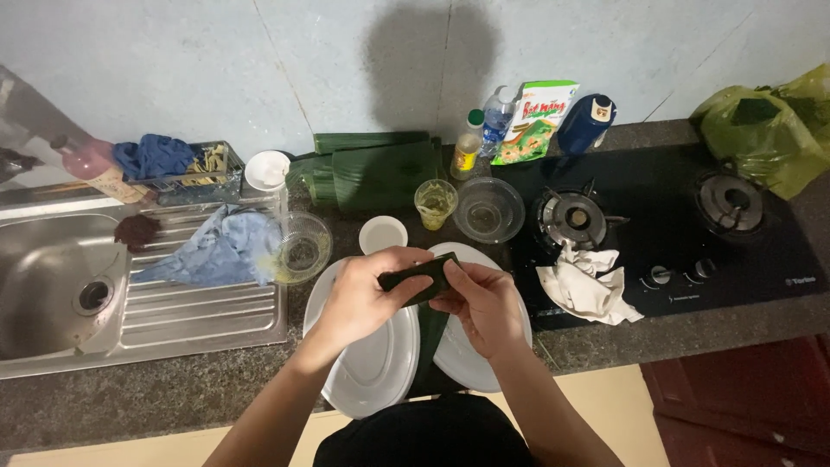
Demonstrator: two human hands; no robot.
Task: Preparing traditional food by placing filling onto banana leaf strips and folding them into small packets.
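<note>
Starting at the left, a steel sink [52, 285] is seen set in the dark stone tabletop [173, 406], with a blue cloth [216, 251] laid on its drainboard and a glass bowl [298, 248] beside it. Two white plates [372, 363] are overlapped at the tabletop edge. Above them a folded green leaf parcel [418, 278] is gripped from both ends: the left hand [363, 303] fingers are clenched on it, and the right hand [484, 307] fingers are pinched on it. A crumpled white cloth [588, 285] is rested on the black gas hob [674, 225]
</note>
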